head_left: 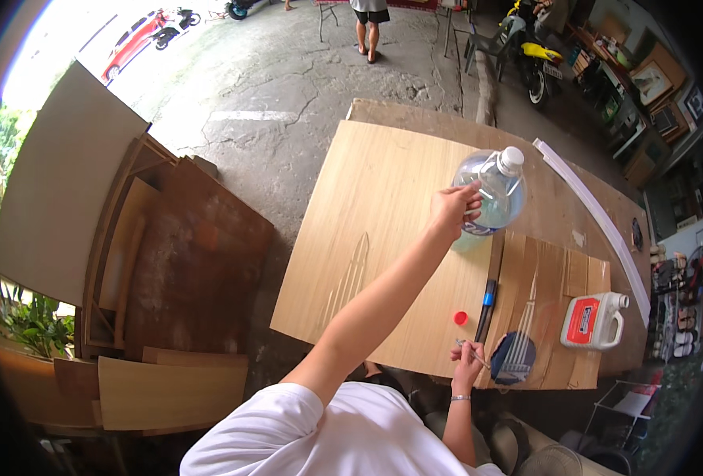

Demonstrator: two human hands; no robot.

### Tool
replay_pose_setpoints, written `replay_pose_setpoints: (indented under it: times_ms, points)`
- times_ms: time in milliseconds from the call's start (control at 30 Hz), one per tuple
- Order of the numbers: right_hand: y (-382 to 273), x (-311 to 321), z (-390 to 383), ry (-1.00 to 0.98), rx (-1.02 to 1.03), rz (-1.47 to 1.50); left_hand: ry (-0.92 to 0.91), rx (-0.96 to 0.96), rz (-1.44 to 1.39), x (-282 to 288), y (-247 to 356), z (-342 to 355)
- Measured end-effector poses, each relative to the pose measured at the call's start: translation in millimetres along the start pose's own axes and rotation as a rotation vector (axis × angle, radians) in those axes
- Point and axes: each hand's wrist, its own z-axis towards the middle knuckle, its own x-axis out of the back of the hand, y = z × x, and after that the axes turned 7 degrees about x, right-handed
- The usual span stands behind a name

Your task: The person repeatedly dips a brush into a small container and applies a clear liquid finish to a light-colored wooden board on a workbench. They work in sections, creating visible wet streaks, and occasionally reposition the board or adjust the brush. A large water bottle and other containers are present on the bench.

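My left hand (pixel 456 208) reaches far forward, its fingers closed on the side of a large clear plastic bottle (pixel 490 202) with a white cap; they seem to hold its handle. The bottle appears to stand on a pale plywood sheet (pixel 391 206) and contains some liquid. My right hand (pixel 468 363), close to my body, pinches a thin silvery handle (pixel 474 355). This leads toward a round dark blue container (pixel 513 358) at the near edge; its tip cannot be made out. A small red cap (pixel 461 318) lies just beyond my right hand.
A white jug (pixel 593 321) with a red label rests on cardboard (pixel 550 270) at right. Beside it runs a long white strip (pixel 597 222). A dark bar with a blue band (pixel 488 300) lies near the red cap. Wooden panels (pixel 201 254) stand left; a person (pixel 370 28) stands far ahead.
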Motion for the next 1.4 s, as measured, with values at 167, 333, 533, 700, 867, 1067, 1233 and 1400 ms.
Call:
replay_pose_setpoints:
  times_ms: [167,333,533,700,867,1067,1233,1400]
  points:
    - [-4.8,0.0,4.9,-0.022,0.008,0.040,-0.049,-0.044,0.049,12.3,2.1,-27.9]
    - [-6.3,-1.9,7.5,-0.035,-0.008,0.041,0.140,-0.158,0.220,80.8,-35.3,-77.1]
    - [-14.3,-19.0,13.9,-0.183,0.010,0.033,0.443,-0.078,0.260,215.6,-111.9,-172.4]
    - [-22.0,-53.4,19.6,-0.361,0.030,-0.007,0.773,-0.095,0.109,298.9,-158.4,-257.5]
    - [-28.5,-89.6,10.5,-0.501,0.061,0.006,0.954,-0.172,0.024,342.8,-173.8,-307.0]
    - [-35.1,-110.7,-30.6,-0.616,0.046,0.042,1.013,-0.246,-0.042,364.0,-188.3,-341.5]
    - [-41.4,-105.0,-67.9,-0.718,0.081,-0.030,1.090,-0.210,-0.114,377.6,-216.2,-355.9]
    - [-44.1,-84.7,-90.7,-0.676,0.054,-0.021,1.051,-0.145,-0.162,385.3,-245.8,-355.2]
